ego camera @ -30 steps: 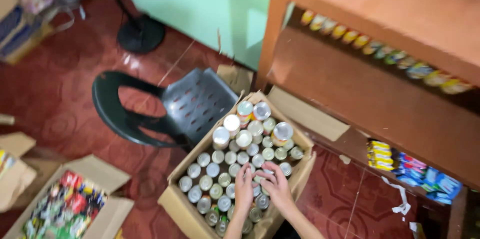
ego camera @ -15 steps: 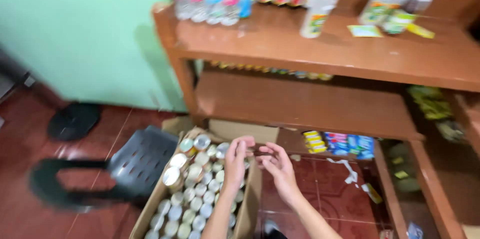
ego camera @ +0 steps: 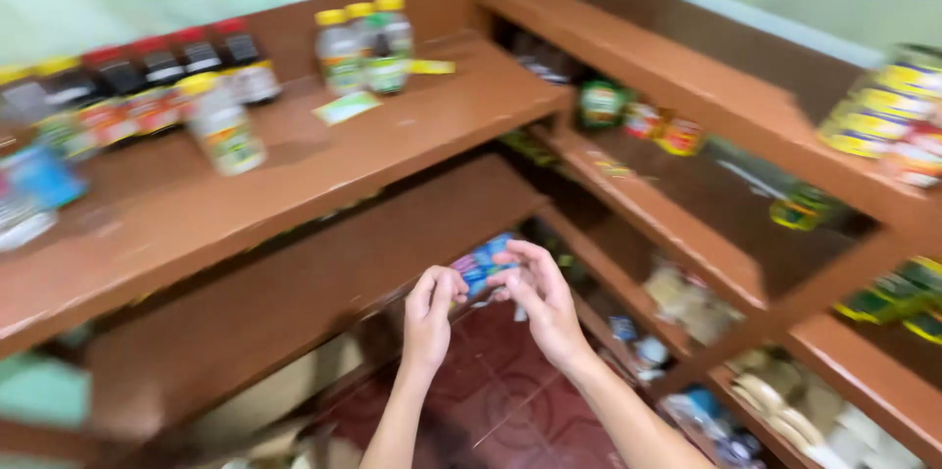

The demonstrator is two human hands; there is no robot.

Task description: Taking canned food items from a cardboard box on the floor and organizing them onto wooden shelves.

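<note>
Both my left hand (ego camera: 429,307) and right hand (ego camera: 543,302) pinch a small blue can (ego camera: 481,266) in front of the brown wooden shelves (ego camera: 324,175), not yet shelved.

Three yellow-capped jars (ego camera: 365,49), two hands (ego camera: 491,307)

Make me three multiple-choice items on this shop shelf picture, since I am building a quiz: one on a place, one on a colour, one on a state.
1. Where do the yellow-capped jars stand?
A. on the floor
B. on the upper brown shelf
C. inside a box

2. What colour is the small packet mostly?
A. blue
B. black
C. white

3. How is the packet held?
A. lying on a shelf
B. in one hand alone
C. between the left hand and the right hand

Answers:
1 B, they sit on that shelf's board.
2 A, blue shows between the fingers.
3 C, both hands' fingers close on it.
</note>
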